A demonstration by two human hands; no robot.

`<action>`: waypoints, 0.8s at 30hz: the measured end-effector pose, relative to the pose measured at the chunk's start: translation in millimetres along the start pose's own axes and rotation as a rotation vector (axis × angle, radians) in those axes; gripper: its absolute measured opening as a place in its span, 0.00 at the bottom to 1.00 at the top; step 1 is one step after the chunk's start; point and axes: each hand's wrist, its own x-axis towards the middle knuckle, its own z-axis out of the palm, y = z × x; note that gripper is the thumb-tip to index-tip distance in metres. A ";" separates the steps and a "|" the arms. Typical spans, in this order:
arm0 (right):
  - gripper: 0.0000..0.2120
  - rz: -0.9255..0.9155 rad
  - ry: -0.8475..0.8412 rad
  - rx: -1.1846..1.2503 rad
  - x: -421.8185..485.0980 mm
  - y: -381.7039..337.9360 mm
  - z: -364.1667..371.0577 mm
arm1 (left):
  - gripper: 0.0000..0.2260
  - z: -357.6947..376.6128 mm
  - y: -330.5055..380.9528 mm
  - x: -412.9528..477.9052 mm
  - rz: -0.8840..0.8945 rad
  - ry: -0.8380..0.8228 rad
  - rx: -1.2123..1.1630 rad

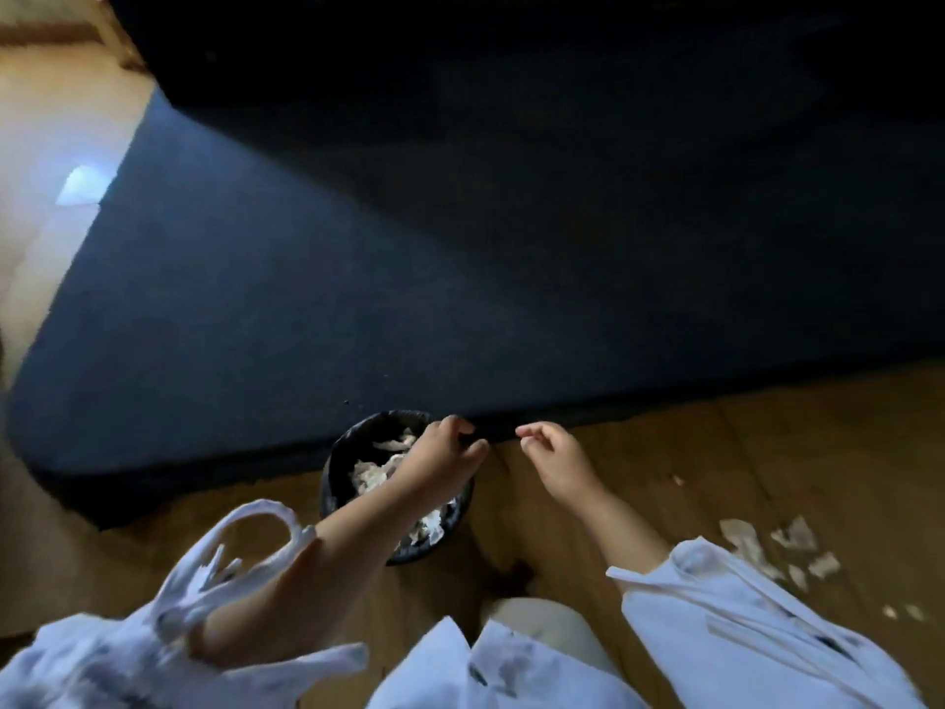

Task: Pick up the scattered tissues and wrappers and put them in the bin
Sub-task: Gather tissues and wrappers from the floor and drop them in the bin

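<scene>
A small black bin (332, 483) stands on the wooden floor against the edge of a dark rug, with several crumpled white tissues (370, 473) inside. My left hand (442, 455) hovers over the bin's right rim, fingers loosely curled, and I see nothing in it. My right hand (555, 455) hangs just right of the bin above the floor, fingers relaxed and bent, holding nothing. Several torn white tissue scraps (744, 542) lie scattered on the floor to the right, near my right sleeve.
A large dark blue rug (358, 299) covers the floor beyond the bin. Light wooden floor (767, 452) runs along the near side. Smaller scraps (902, 612) and one (677, 480) lie further right. My knee (537, 626) sits between my arms.
</scene>
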 end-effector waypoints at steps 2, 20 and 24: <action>0.09 -0.009 0.054 0.004 -32.5 7.9 -35.5 | 0.18 10.1 32.3 -16.7 0.093 -0.043 0.057; 0.19 0.146 0.443 -0.215 -264.4 250.1 -359.6 | 0.21 330.8 290.0 -135.8 0.455 -0.479 0.374; 0.19 0.217 0.457 -0.224 -282.4 286.8 -423.0 | 0.20 384.8 327.4 -154.0 0.402 -0.500 0.372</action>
